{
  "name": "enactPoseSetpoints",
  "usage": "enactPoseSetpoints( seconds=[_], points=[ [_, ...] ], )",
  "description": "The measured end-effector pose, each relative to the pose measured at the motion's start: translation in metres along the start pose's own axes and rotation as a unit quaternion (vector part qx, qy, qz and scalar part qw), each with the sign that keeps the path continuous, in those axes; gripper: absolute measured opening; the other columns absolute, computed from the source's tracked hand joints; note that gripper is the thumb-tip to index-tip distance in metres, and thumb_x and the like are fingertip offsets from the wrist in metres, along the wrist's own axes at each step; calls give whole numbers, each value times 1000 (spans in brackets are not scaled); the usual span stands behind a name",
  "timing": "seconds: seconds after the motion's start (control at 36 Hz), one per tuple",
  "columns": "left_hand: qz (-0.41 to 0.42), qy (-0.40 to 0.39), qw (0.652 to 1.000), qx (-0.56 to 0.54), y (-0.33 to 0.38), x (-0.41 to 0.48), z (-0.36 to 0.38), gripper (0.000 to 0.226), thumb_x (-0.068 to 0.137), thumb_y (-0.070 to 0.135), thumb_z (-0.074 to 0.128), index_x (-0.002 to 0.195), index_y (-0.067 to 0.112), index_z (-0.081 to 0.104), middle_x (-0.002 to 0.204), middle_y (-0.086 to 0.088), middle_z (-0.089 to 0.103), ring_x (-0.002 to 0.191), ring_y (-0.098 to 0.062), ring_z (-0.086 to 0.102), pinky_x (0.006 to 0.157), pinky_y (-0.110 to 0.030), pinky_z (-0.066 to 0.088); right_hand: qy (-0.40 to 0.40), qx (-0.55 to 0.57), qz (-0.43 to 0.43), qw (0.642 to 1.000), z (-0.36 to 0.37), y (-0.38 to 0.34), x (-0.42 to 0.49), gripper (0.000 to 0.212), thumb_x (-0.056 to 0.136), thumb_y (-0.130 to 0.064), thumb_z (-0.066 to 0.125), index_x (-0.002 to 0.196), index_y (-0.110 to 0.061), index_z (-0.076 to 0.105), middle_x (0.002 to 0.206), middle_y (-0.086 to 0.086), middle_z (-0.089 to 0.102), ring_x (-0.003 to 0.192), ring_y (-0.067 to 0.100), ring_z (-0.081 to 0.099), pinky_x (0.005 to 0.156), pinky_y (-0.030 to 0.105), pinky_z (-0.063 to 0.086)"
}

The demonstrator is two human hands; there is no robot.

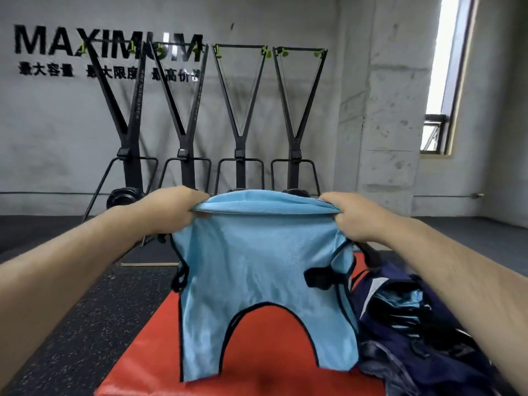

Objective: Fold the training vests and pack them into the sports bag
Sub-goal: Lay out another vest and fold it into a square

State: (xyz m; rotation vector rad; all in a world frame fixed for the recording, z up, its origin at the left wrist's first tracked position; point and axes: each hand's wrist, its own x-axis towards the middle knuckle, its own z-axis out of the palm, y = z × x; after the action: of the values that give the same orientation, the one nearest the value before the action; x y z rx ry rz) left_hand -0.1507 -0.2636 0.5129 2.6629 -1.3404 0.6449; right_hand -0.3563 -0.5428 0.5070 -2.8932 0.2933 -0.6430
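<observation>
I am holding a light blue training vest [257, 267] up in the air above the red padded mat [137, 355], stretched wide and hanging upside down. Its straight hem is running along the top between my hands, and its black-trimmed neck arch is dangling just over the mat's near half.

My left hand [174, 207] is gripping one top corner with its fingers [200, 214] curled tight into the cloth. My right hand [351, 215] is clenching the other corner the same way. Black elastic side straps [317, 277] are drooping from the vest's edges.

On the mat's right side a navy sports bag [414, 347] is lying open. Something light blue and shiny [405, 298] is showing inside it, which I am taking to be at least one vest already packed, though I cannot tell how many.

So I am judging the job as partly done. This vest is opened out flat and not yet folded. It needs laying on the mat, doubling over and tucking into the bag. I am seeing no other loose vests on the mat, so this may be among the last.

Beyond the mat's far edge, four black ski trainers [240, 110] are standing against a grey wall with the lettering MAXIMUM [108, 44]. Beyond the mat's far right corner a tall window [445, 67] is letting in light.
</observation>
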Motion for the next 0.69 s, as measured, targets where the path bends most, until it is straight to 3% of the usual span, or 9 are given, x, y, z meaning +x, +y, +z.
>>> enactPoseSetpoints(
  seconds=[0.06,0.08,0.14,0.17,0.25,0.31,0.53,0.61,0.69],
  points=[
    [-2,10,999,38,1,-5,-4,16,94,17,49,102,31,49,74,15,48,68,-10,48,53,-22,33,-15,-5,-22,1000,-2,-3,-6,32,95,-14,50,79,-41,46,77,-16,56,70,2,54,55,14,37],
    [3,11,999,50,2,-6,-6,15,94,17,48,101,30,45,74,14,47,69,-12,48,55,-25,37,-23,-16,-26,999,-5,-4,-9,18,96,-39,57,80,-40,48,78,-14,58,71,5,57,56,17,38],
    [21,17,998,60,3,-9,-11,7,95,24,50,100,27,46,73,13,50,69,-13,50,63,-33,44,-31,-39,-22,999,-13,-6,-12,44,75,-78,60,86,-36,54,81,-14,62,75,4,59,64,26,46],
    [32,17,998,56,3,-11,-15,7,96,33,52,98,28,48,72,13,51,67,-10,50,64,-33,44,-42,-24,-14,999,-18,-6,-13,51,66,-82,63,87,-36,58,82,-15,64,76,1,60,68,27,48],
    [48,-17,999,18,3,-16,-28,44,72,79,52,83,37,47,67,14,56,64,0,51,57,-27,41,-111,34,-10,993,-36,-8,-16,43,64,-68,78,91,-36,67,87,-18,70,79,-3,64,76,27,53],
    [46,-48,998,-12,4,-15,-35,52,55,86,57,80,41,49,66,18,60,64,1,53,57,-24,41,-145,52,-9,988,-45,-5,-12,38,67,-58,83,92,-33,69,87,-19,72,81,0,68,80,29,55],
    [49,-96,993,39,-17,42,3,38,69,63,76,76,41,46,73,21,53,69,4,48,55,-20,33,-161,-40,38,986,-20,18,49,40,67,-53,85,96,-32,66,90,-14,71,84,7,67,80,33,55],
    [21,-88,990,110,-31,72,31,37,77,62,70,81,35,45,73,16,49,67,-2,47,58,-27,38,-83,-115,40,989,10,30,81,30,75,-51,77,87,-29,61,85,-11,64,78,9,59,65,32,49],
    [-3,-4,978,210,-44,105,54,26,92,50,59,103,29,49,75,13,41,78,-17,56,63,-30,41,43,-221,28,974,36,42,117,11,86,-35,62,89,-27,54,88,-4,63,74,19,55,55,30,37]
  ],
)
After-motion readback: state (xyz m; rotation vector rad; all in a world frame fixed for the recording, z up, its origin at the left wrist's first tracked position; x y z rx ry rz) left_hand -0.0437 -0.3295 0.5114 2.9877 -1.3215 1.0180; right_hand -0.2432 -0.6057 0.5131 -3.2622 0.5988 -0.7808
